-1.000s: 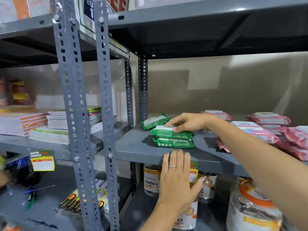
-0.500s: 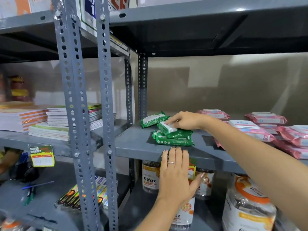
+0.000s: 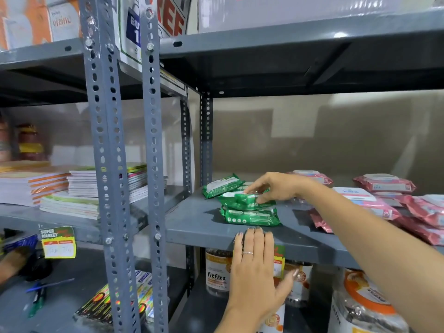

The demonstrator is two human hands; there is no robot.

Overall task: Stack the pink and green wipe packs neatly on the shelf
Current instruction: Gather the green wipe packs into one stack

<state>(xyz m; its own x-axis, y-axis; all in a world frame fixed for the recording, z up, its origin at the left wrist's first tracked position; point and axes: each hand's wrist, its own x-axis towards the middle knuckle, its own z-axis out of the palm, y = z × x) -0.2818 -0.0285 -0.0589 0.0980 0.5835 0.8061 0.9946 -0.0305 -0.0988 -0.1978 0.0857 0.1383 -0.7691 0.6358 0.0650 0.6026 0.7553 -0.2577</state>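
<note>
On the grey shelf (image 3: 197,224), two green wipe packs form a small stack: the lower green pack (image 3: 251,217) lies flat and the upper green pack (image 3: 240,200) sits tilted on it. My right hand (image 3: 276,187) grips the upper pack from the right. Another green pack (image 3: 222,185) lies behind, near the rear post. Several pink wipe packs (image 3: 384,185) lie loosely spread on the shelf's right side. My left hand (image 3: 255,267) rests flat against the shelf's front edge, fingers together, holding nothing.
Slotted grey uprights (image 3: 153,164) stand left of the shelf. Stacks of notebooks (image 3: 81,186) fill the neighbouring shelf. Jars (image 3: 217,275) stand on the level below, and a supermarket price tag (image 3: 57,241) hangs at the left. Another shelf board runs close overhead.
The upper green pack, flat on the stack a second ago, has been lifted and tilted by my right hand. My left hand has stayed on the shelf edge.
</note>
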